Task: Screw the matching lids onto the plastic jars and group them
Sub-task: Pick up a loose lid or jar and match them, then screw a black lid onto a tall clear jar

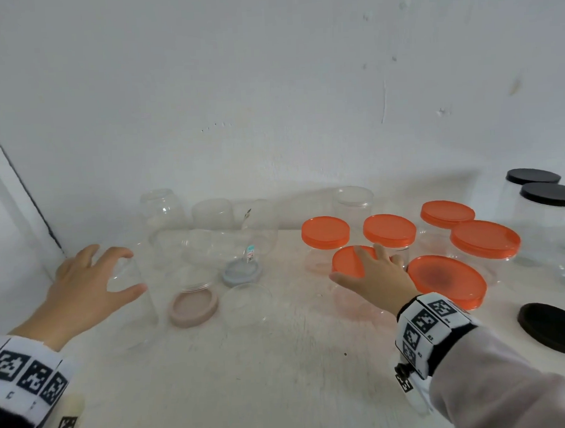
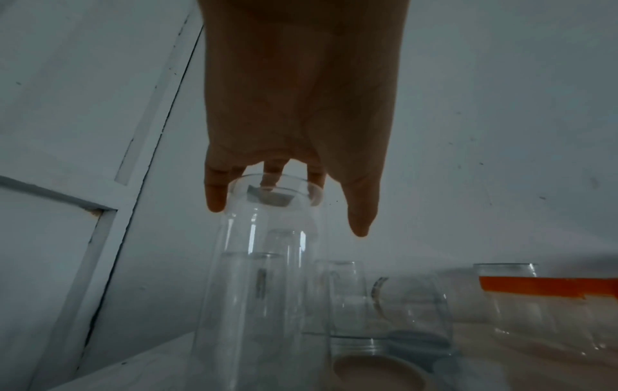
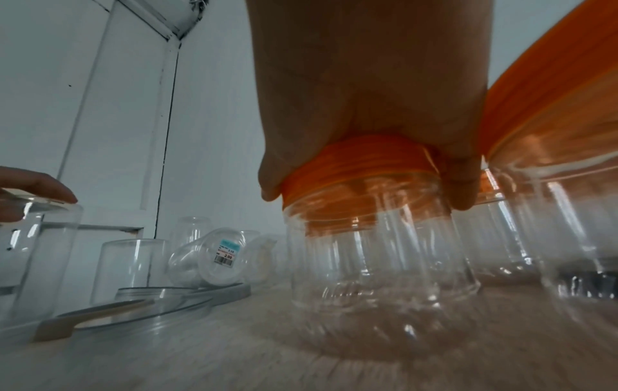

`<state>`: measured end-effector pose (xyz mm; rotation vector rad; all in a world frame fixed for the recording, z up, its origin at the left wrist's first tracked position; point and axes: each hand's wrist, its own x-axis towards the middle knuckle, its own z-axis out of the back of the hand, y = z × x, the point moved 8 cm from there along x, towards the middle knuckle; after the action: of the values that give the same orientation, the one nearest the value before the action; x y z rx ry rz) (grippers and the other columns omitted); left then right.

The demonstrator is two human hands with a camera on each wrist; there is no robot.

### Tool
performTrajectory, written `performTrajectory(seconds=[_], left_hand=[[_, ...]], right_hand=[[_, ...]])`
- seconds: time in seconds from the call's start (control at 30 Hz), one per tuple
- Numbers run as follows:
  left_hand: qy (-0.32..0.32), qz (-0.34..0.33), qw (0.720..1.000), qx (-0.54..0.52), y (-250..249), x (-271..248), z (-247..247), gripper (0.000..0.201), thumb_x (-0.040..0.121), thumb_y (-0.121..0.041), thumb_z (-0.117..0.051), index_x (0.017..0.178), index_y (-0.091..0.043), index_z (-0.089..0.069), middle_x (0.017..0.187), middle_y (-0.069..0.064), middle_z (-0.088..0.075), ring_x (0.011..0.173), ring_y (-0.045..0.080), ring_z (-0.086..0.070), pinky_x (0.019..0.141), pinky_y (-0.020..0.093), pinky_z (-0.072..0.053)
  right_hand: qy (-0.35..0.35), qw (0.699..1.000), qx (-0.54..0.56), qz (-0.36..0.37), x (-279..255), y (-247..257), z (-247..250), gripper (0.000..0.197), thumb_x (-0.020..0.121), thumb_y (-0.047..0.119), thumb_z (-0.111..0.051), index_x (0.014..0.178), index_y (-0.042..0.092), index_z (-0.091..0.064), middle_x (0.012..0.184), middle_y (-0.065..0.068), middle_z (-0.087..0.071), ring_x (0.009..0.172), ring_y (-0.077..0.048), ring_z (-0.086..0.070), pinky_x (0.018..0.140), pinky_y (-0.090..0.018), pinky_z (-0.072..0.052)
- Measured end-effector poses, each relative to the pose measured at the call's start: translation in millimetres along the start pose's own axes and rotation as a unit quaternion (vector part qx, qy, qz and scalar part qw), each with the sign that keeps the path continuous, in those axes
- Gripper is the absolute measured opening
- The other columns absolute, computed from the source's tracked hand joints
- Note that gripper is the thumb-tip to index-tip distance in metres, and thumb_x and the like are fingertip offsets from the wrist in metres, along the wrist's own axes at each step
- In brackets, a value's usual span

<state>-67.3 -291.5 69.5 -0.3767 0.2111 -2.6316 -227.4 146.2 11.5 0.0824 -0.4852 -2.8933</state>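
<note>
My left hand (image 1: 127, 271) grips the top of a tall clear lidless jar (image 1: 134, 306) standing at the left of the table. In the left wrist view the fingers (image 2: 214, 195) and thumb curl round that jar's upper rim (image 2: 274, 190). My right hand (image 1: 362, 265) sits on the orange lid (image 1: 349, 259) of a clear jar (image 1: 354, 303) in the middle right. In the right wrist view, thumb and fingers of the right hand (image 3: 368, 190) clasp that lid (image 3: 358, 164), which sits on the jar (image 3: 378, 264). The jar stands on the table.
Several orange-lidded jars (image 1: 390, 231) cluster behind and right of my right hand. Black-lidded jars (image 1: 550, 196) stand far right, with a loose black lid (image 1: 555, 328) in front. A beige lid (image 1: 192, 305), a grey-blue lid (image 1: 240, 271) and several clear lidless jars (image 1: 216, 230) lie centre-left by the wall.
</note>
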Motion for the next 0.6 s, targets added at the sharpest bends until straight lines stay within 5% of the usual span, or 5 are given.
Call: performTrajectory(seconds=[0.17, 0.27, 0.37, 0.47, 0.6], left_hand=[[-0.027, -0.01, 0.999, -0.014, -2, 6, 12, 0.062, 0.062, -0.052, -0.082, 0.11, -0.041, -0.044, 0.112, 0.013, -0.061, 0.111, 0.039, -0.052, 0.089, 0.05, -0.037], [-0.075, -0.032, 0.996, -0.047, -14, 13, 26, 0.081, 0.043, -0.069, -0.068, 0.115, -0.042, -0.042, 0.099, 0.01, -0.064, 0.093, 0.037, -0.059, 0.082, 0.05, -0.042], [-0.096, -0.043, 0.981, -0.166, -24, 19, 35, 0.091, 0.038, -0.083, -0.064, 0.122, -0.059, -0.036, 0.11, 0.005, -0.057, 0.108, 0.035, -0.054, 0.094, 0.053, -0.045], [-0.096, -0.055, 0.953, -0.282, -46, 17, 40, 0.099, 0.039, -0.086, -0.07, 0.129, -0.062, -0.036, 0.114, -0.015, -0.05, 0.125, 0.027, -0.047, 0.1, 0.055, -0.043], [-0.068, -0.07, 0.932, -0.349, -106, -6, 38, 0.089, 0.041, -0.091, -0.066, 0.122, -0.071, -0.034, 0.105, -0.027, -0.054, 0.108, 0.024, -0.055, 0.089, 0.046, -0.047]], right_hand=[[0.034, 0.999, 0.009, -0.007, -3, 4, 1, 0.09, 0.084, 0.074, -0.046, 0.154, 0.027, -0.013, 0.162, -0.008, 0.0, 0.144, -0.045, -0.007, 0.11, -0.054, -0.026], [0.032, 0.999, 0.012, 0.01, -8, 6, 11, 0.088, 0.086, 0.068, -0.05, 0.154, 0.024, -0.015, 0.162, -0.01, 0.0, 0.146, -0.043, -0.004, 0.111, -0.055, -0.023], [-0.005, 0.998, 0.052, 0.035, -17, 1, 32, 0.082, 0.089, 0.058, -0.057, 0.153, 0.022, -0.022, 0.16, -0.009, -0.011, 0.145, -0.037, -0.009, 0.111, -0.051, -0.025], [-0.077, 0.99, 0.107, 0.05, -27, -17, 65, 0.068, 0.09, 0.048, -0.06, 0.147, 0.021, -0.035, 0.153, -0.008, -0.026, 0.14, -0.03, -0.021, 0.105, -0.041, -0.03], [-0.167, 0.977, 0.134, -0.008, -35, -74, 108, 0.059, 0.09, 0.044, -0.061, 0.141, 0.019, -0.044, 0.141, -0.007, -0.04, 0.131, -0.029, -0.035, 0.102, -0.041, -0.034]])
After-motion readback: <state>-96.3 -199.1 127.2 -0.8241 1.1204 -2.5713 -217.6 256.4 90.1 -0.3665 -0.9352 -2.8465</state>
